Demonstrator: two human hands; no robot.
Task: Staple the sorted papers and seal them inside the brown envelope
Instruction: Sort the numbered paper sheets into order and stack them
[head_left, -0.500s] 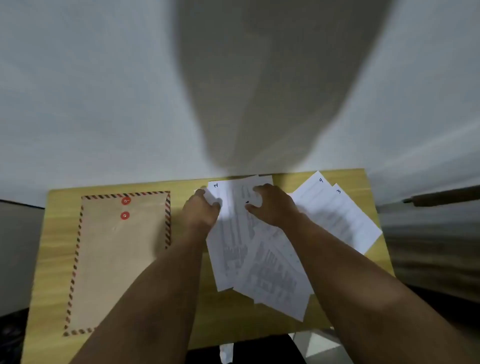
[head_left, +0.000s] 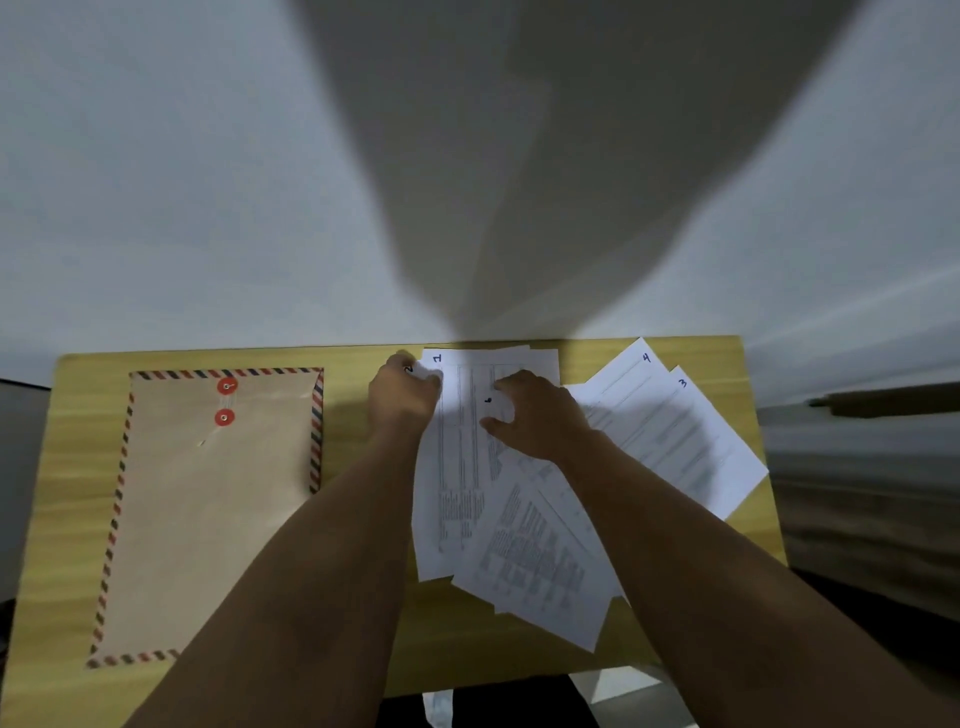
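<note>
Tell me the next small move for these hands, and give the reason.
Probably gather the loose sheets into one squared stack. The left hand grips a corner of the papers, the right hand presses on them, and the sheets marked 4 and 3 lie fanned apart, so they seem unready for stapling.

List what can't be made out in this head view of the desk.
- Printed text on the papers: too small and blurred to read.
- Corner number under the left hand: half covered by its fingers.
- Sheet beneath the right hand: mostly covered, as are sheets under the forearms.
- Envelope: near right corner hidden by the left forearm.
- Stapler: none in view.
- Desk: near edge cut off by the frame.
</note>
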